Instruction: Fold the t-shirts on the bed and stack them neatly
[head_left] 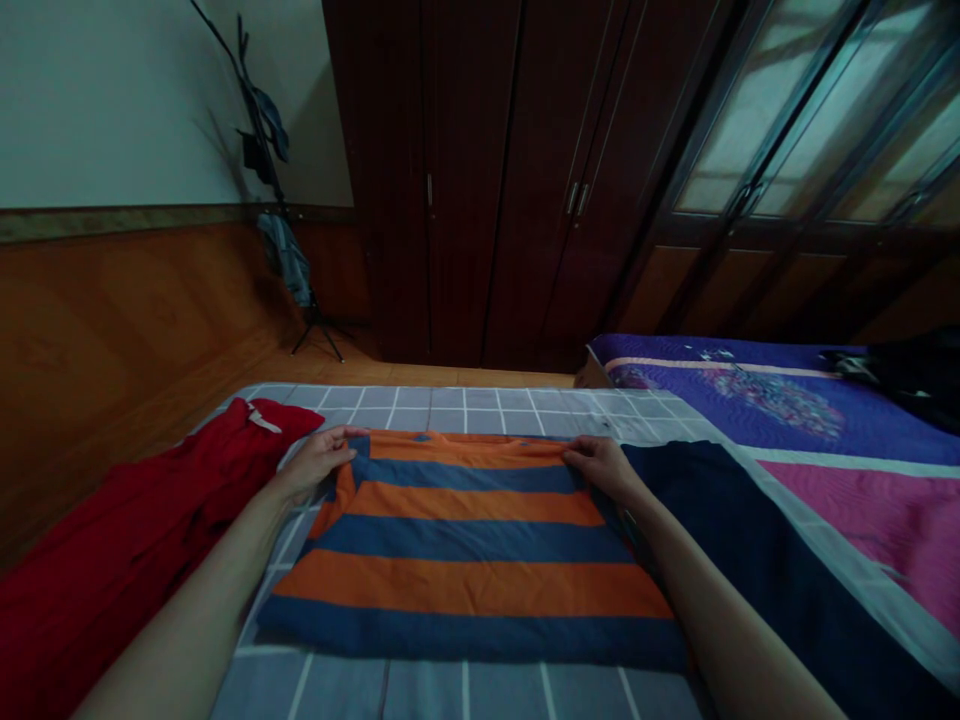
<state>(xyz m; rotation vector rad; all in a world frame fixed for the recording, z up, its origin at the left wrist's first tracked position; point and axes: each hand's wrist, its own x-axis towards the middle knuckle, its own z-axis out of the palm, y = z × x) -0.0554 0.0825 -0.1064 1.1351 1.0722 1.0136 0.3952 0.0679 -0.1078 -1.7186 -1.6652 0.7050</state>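
An orange and blue striped shirt (472,540) lies spread flat on the grey checked bed cover (465,690), its sides tucked in. At its far left corner, my left hand (319,460) pinches the fabric between thumb and fingers. My right hand (604,465) grips the far right corner the same way. To the left, close to my left forearm, lies a red garment (150,510) with a white tag. A dark navy garment (742,540) is stretched out on the right, partly behind my right forearm.
Beyond the bed stands a dark wooden wardrobe (480,200). A coat rack (262,150) with hanging items is at the back left. On the right is a second surface with a purple patterned cover (675,375), a pink cloth (862,510) and a black item (915,370).
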